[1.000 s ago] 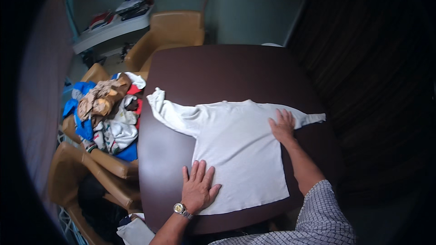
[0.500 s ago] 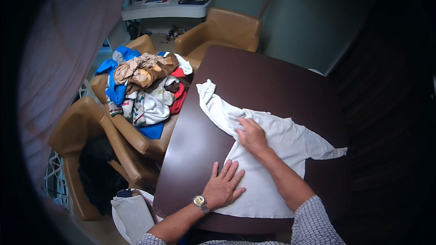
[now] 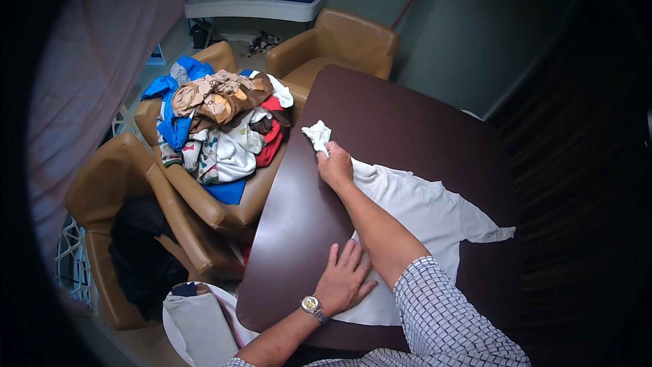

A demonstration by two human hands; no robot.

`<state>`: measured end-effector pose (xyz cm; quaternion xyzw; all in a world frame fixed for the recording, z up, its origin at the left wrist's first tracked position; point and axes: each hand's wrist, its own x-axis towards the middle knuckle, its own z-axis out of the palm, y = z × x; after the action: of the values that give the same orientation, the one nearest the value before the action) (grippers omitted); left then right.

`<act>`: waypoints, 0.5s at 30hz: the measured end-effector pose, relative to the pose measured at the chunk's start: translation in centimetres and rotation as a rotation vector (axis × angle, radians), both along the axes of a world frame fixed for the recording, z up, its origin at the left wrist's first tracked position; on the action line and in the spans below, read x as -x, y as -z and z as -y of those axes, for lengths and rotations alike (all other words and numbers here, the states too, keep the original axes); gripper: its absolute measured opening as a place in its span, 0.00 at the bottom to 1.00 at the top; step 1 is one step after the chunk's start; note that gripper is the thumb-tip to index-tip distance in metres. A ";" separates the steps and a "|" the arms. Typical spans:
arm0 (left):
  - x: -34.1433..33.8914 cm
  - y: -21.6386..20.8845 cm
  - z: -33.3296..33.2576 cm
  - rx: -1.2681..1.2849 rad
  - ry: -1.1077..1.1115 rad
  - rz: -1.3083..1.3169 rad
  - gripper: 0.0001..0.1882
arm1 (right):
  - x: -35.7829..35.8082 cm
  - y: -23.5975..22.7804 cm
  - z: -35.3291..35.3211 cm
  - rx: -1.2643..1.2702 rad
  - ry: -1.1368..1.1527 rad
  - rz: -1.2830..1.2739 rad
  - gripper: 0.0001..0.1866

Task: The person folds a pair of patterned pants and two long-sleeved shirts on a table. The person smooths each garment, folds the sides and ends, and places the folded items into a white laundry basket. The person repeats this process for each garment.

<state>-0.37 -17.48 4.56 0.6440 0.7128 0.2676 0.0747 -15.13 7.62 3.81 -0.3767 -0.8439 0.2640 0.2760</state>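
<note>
A white long-sleeved shirt lies spread on the dark brown table, its hem toward me. My right hand is closed around the far left sleeve near the cuff, which bunches out beyond the fingers. The other sleeve stretches off to the right. My left hand, with a watch on its wrist, rests flat on the shirt's lower left side, fingers spread. My right forearm and checked cuff hide part of the shirt's middle and lower edge.
A mixed clothes heap fills a tan armchair left of the table. Folded cloth sits on a round white surface at lower left. Another armchair stands at the far side, before a white table with clothes stacks.
My right hand has moved from the shirt's shoulder area along the sleeve to its cuff end and closed on it. My left hand stays pressed flat at the shirt's left side.
</note>
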 end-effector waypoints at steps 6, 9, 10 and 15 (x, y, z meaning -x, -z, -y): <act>-1.3 -2.5 4.2 0.078 -0.303 0.026 0.39 | -1.6 -1.7 -2.8 0.139 -0.035 -0.223 0.14; -2.5 -3.2 6.2 0.143 -0.350 0.041 0.34 | -2.0 -3.2 -2.8 0.300 -0.010 -0.269 0.14; -2.8 -3.2 6.8 0.168 -0.357 0.059 0.33 | -2.2 -3.4 -2.8 0.305 0.000 -0.276 0.14; -3.1 -2.8 8.5 0.211 -0.331 0.179 0.24 | -2.6 -4.3 -3.8 0.341 0.038 -0.404 0.13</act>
<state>2.73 -25.94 7.38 0.4807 0.8233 0.2561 0.1596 -12.58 11.45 8.07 -0.3730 -0.7079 0.4669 0.3765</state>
